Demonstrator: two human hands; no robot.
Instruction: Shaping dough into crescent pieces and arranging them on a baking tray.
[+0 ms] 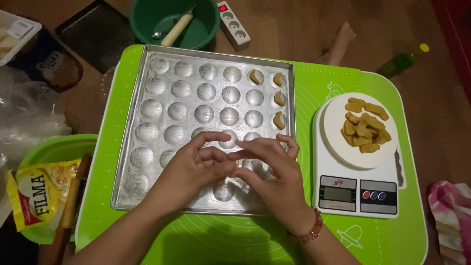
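Brown wooden floor [294,29] runs under everything, dimly lit, and on it lies a bright green mat [314,83] that serves as the work surface. Most of the mat's left and middle is taken up by a metal baking tray [147,64] pressed with rows of round hollows; four small pieces of tan dough [279,120] sit in hollows at its far right, the rest that can be seen are bare.

Over the near part of the tray the left hand [196,169] and right hand [272,172] meet, fingers bent narrow and fingertips touching one another; whether anything is pinched between them cannot be told. They cover several hollows. A beaded bracelet [310,230] circles the right wrist.

Right of the tray, a white kitchen scale [358,194] stands on the mat, its round plate carrying a heap of dough pieces [364,126].

Beyond the tray's far edge are a green basin [206,29] with a spoon and a pale stick in it, a white power strip [234,23] and a dark flat tray [95,34]. At near left, a yellow packet [34,196] lies in a green bowl [59,147] beside a wooden rolling pin [71,206]. A green bottle [402,61] lies at far right, a patterned cloth [451,216] at near right.
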